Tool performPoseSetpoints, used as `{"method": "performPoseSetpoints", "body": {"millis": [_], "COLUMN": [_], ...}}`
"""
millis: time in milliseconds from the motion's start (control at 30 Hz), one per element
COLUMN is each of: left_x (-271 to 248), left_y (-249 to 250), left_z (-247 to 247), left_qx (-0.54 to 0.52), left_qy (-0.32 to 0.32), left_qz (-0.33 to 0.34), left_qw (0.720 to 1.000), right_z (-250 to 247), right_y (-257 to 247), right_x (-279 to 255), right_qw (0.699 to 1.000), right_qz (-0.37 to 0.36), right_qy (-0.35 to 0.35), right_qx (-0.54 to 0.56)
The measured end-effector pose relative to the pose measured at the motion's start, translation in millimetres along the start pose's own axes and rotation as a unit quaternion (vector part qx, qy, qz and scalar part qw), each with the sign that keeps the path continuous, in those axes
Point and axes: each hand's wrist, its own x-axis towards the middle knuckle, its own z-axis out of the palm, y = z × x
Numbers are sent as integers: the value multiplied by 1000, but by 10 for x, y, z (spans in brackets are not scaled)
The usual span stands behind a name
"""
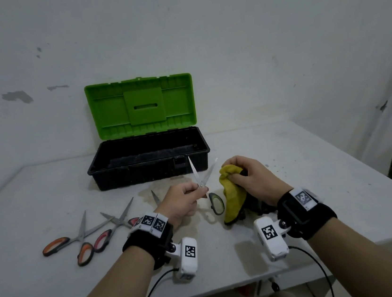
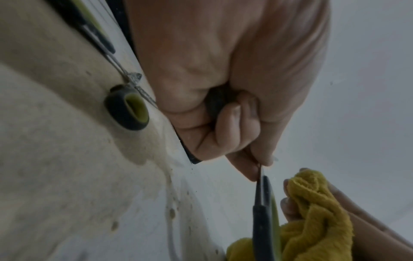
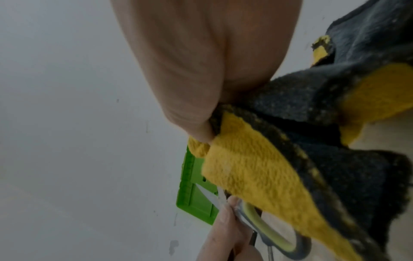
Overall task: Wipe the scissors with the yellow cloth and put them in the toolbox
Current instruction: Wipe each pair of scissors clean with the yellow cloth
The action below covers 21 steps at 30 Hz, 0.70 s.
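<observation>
The scissors (image 1: 202, 182) are held above the table (image 1: 317, 182), blades spread and pointing up toward the toolbox (image 1: 148, 164). The left hand (image 1: 184, 200) pinches them near the pivot; one green-lined handle loop hangs below. The right hand (image 1: 248, 179), just beside, has its fingers curled round the bunched yellow cloth (image 1: 232, 193), whose tail drapes onto the table. The toolbox stands open behind, green lid (image 1: 140, 105) upright. Two more pairs of scissors, orange-handled (image 1: 77, 239) and pink-handled (image 1: 111, 228), lie on the table left of the left hand.

Yellow-and-black cloth (image 1: 232, 193); green-lidded black toolbox (image 1: 148, 164); orange-handled scissors (image 1: 77, 239).
</observation>
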Motion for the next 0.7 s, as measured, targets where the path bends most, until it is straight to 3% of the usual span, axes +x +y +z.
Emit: {"method": "performPoseSetpoints", "body": {"millis": [367, 567, 700], "left_x": [50, 70, 78], "left_y": [-59, -58, -51], "left_z": [-32, -3, 59], "left_qx": [-70, -66, -63], "left_qy": [9, 5, -10], "left_qz": [-7, -13, -4], "left_qw": [997, 998, 998], "right_z": [-99, -10, 237], "right_y": [-144, -54, -54], "right_x": [97, 154, 148], "right_qw": [980, 991, 972], "right_qz": [-17, -53, -131], "right_qy": [163, 89, 85], "right_qx": [111, -86, -176]}}
